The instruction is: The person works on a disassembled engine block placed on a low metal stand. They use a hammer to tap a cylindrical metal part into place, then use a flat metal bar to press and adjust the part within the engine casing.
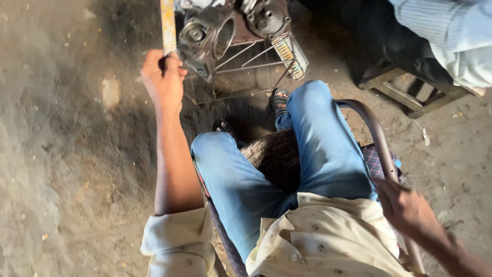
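Nearest, the right hand (pixel 405 205) is wrapped around one curved chair armrest (pixel 371 128). Farther out, the left hand (pixel 163 77) is closed on one flat yellowish metal strip (pixel 167 23). Beyond it, two dark engine castings (pixel 230 28) rest on one wire frame (pixel 256 59).

Blue jeans (pixel 318 149), a cream dotted shirt (pixel 323 241). The chair's seat cushion (pixel 376 161) is dark, checked purple. The flat strip (pixel 168 25) is yellowish; the engine casing (pixel 215 36) is grey-brown.

Flat yellowish metal strip (pixel 168 25) — upright, rusty, beside dark engine casing (pixel 207 36) — curved chair armrest (pixel 376 136), rt side.
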